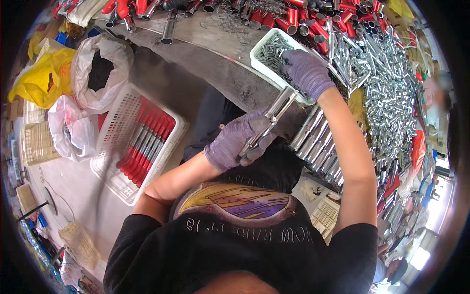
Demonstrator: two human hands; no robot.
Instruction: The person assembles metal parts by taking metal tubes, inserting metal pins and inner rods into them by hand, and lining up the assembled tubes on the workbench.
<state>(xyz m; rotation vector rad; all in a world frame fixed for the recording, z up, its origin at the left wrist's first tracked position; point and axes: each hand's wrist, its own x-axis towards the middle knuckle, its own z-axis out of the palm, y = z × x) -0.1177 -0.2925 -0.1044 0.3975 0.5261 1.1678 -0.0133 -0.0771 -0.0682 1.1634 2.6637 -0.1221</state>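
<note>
My left hand, in a grey-purple knit glove, is closed around a shiny chrome metal tube with a slimmer metal part lying along it. The tube tilts, its open end up and to the right. My right hand, gloved alike, reaches into a white plastic tray of small grey metal pins. Its fingertips are down among the pins, so their grip is hidden. Below the tray, several chrome tubes lie in a row close to my right forearm.
A large heap of small shiny metal parts covers the bench at right. Red-handled pieces and loose tubes lie along the far side. At left, a white perforated basket holds red-and-silver tools, with white bags and a yellow bag beyond.
</note>
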